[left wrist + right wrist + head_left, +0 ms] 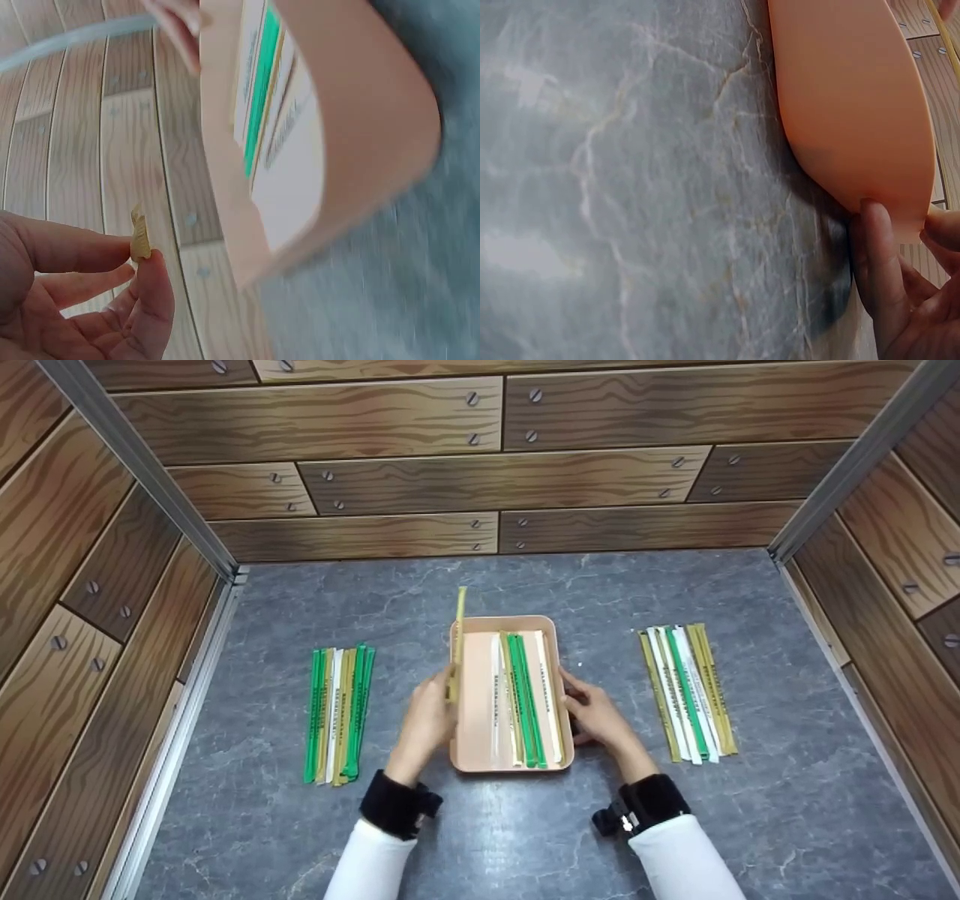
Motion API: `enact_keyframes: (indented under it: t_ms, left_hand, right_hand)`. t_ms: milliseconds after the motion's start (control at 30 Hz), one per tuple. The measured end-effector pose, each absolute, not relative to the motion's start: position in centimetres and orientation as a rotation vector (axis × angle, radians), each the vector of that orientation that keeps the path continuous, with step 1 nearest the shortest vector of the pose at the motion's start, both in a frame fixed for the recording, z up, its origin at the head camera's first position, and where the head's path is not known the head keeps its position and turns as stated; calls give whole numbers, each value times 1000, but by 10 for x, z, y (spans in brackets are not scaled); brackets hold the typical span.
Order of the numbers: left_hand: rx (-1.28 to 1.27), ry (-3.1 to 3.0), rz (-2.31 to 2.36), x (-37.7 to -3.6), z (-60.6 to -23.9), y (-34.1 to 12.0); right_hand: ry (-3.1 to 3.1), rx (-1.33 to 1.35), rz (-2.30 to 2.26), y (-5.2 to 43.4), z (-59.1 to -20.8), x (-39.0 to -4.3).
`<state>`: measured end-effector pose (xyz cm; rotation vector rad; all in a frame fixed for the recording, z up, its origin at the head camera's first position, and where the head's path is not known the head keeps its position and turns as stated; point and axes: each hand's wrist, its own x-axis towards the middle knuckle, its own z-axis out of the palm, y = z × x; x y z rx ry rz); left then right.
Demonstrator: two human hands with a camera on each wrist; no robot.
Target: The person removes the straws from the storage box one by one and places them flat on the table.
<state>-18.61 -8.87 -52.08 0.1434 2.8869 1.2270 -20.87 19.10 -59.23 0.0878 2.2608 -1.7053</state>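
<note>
My left hand [429, 716] pinches a slim gold wrapped straw [459, 622] between thumb and fingertip. It stands over the left rim of a shallow peach tray [476, 735], its far end reaching past the tray's back edge. In the left wrist view the crimped end of the straw [140, 238] shows above the fingertips. My right hand [600, 716] grips the tray's right side, thumb at the rim and fingers [879, 240] against the outer wall. Inside the tray lie white, gold and green straws [527, 697], mostly toward the right half.
A bundle of green, gold and white straws [337, 712] lies on the grey marbled table [480, 840] to the left. Another mixed bundle [686, 694] lies to the right. Wood-patterned panels [397, 420] wall the back and both sides.
</note>
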Motion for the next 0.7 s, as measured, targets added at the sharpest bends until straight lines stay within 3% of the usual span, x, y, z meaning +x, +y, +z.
enact_keyframes:
  t_ms: [700]
  left_hand:
    - [-464,2902,1034,-175,-538,-212]
  right_hand:
    - [2333,58,-1670,190,-592,-208]
